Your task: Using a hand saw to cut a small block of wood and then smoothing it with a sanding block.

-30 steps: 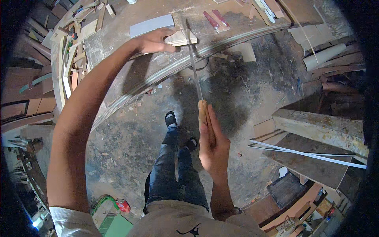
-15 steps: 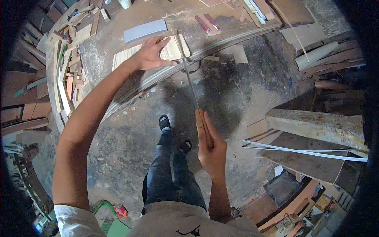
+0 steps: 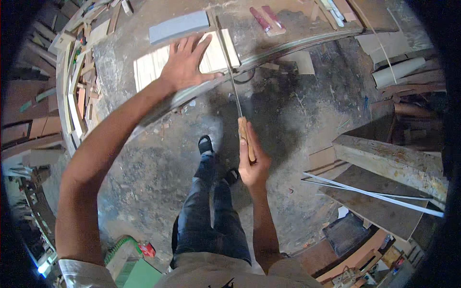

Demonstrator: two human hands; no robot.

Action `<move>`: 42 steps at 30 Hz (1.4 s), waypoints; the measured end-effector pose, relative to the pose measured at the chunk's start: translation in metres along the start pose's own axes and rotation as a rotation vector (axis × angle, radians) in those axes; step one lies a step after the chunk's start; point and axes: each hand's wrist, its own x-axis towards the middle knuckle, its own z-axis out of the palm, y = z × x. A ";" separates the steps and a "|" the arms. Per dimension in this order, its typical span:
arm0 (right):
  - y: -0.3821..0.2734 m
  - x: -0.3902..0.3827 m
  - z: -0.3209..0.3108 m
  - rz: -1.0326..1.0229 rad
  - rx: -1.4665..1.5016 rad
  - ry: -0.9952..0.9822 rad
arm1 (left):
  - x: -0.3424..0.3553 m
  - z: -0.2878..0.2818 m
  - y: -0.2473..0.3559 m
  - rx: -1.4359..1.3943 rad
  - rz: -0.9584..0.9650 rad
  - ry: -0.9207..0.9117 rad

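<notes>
My left hand (image 3: 185,65) presses on a pale, streaked wooden board (image 3: 151,72) on the workbench, fingers spread over its top and thumb stretched toward its near edge. A long, narrow saw blade (image 3: 226,57) crosses the board's right end. Its wooden handle (image 3: 243,127) is in the closed fingers of my right hand (image 3: 253,161), below the bench's front edge in the picture. A grey rectangular block (image 3: 178,26) lies just beyond the board, and red strips (image 3: 264,19) lie to its upper right.
The workbench (image 3: 115,57) carries scrap strips (image 3: 79,96) at left. The floor (image 3: 144,182) has debris. At right are a stained beam (image 3: 384,161), white strips (image 3: 365,189) and a pale roll (image 3: 398,72). A green hose (image 3: 122,247) lies at lower left.
My right hand and the saw have moved up toward the bench. My left hand's fingers are more spread on the board, whose streaked face shows more than a second ago.
</notes>
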 end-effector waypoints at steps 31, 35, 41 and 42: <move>0.008 -0.011 0.002 0.073 0.118 -0.053 | 0.005 0.006 -0.017 0.017 0.071 0.055; 0.018 -0.010 -0.005 0.004 0.105 -0.025 | 0.015 0.003 -0.019 -0.024 0.017 0.013; -0.011 -0.017 -0.002 -0.029 0.106 -0.046 | 0.014 0.003 -0.024 -0.007 0.051 0.007; -0.015 -0.018 0.001 -0.025 0.072 -0.037 | 0.014 0.002 -0.026 -0.012 0.042 0.005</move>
